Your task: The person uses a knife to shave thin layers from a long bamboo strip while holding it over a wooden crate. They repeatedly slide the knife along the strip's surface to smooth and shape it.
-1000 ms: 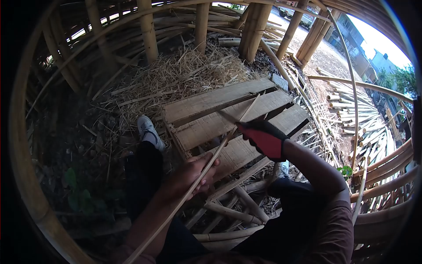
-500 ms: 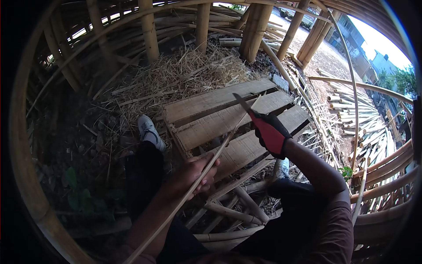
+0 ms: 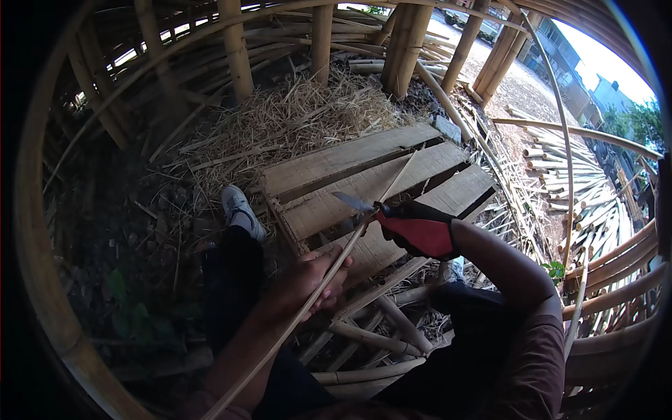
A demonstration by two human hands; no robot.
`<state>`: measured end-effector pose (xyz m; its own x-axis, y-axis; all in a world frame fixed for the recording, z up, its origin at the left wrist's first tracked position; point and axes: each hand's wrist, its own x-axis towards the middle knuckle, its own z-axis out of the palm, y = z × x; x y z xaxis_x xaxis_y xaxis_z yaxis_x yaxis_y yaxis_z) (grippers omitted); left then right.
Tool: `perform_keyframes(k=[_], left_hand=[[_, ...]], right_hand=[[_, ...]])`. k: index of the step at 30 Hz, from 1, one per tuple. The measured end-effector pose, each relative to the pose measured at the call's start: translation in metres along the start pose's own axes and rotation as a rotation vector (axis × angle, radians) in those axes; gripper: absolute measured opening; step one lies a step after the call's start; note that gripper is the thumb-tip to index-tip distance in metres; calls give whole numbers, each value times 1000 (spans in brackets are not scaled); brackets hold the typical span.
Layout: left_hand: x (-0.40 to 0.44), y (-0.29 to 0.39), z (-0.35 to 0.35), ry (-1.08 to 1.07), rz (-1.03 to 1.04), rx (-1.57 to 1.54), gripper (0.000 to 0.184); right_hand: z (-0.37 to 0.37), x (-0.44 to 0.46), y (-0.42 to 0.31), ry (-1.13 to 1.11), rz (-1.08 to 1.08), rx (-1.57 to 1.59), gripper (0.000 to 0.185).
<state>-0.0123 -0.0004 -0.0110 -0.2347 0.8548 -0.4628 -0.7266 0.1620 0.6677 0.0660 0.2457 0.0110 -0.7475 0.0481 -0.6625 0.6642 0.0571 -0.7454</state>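
A long thin bamboo strip (image 3: 308,299) runs slantwise from the bottom left up over a slatted wooden platform (image 3: 329,203). My left hand (image 3: 318,283), bare, is closed around the strip near its middle. In a red and black glove, my right hand (image 3: 420,227) grips a knife (image 3: 355,202). The blade points left and lies close against the strip, above my left hand; whether its edge touches the strip I cannot tell. The knife's handle is mostly hidden in the glove.
Dry shavings (image 3: 301,115) are heaped behind the platform. Upright bamboo posts (image 3: 407,52) stand at the back. Many cut bamboo poles (image 3: 567,168) lie stacked at the right. A bent bamboo rod (image 3: 565,133) rises there. My shoe (image 3: 241,210) rests left of the platform.
My right hand has drawn the knife down and left along the strip, closer to my left hand. The blade now points more to the left. My left hand has barely moved.
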Motion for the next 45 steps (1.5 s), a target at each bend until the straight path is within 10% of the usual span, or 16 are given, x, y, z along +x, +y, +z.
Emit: perform_keyframes(k=[11,21,32,38,41,45], left_hand=[[4,1,0,46,5,47,29],[6,-1,-2,19,19,32,30],[3,1,2,29,0,70,32],[8,-2,4,-29,22,113,32],[18,4,4,249,-3,4,33],[25,4,-15,-40,102,-64,33]], right_hand=[[-16,-4,7,-266,-313,-181,47],[20,-5,-24,34,-9,-116,69],[15,7,-10,482,-724,-1095,21],[16,-6,-7,194,-639,-731,26],[29,-16,-11,32,-967,-885,19],[-3,-23,-36,290,-563,-299,37]])
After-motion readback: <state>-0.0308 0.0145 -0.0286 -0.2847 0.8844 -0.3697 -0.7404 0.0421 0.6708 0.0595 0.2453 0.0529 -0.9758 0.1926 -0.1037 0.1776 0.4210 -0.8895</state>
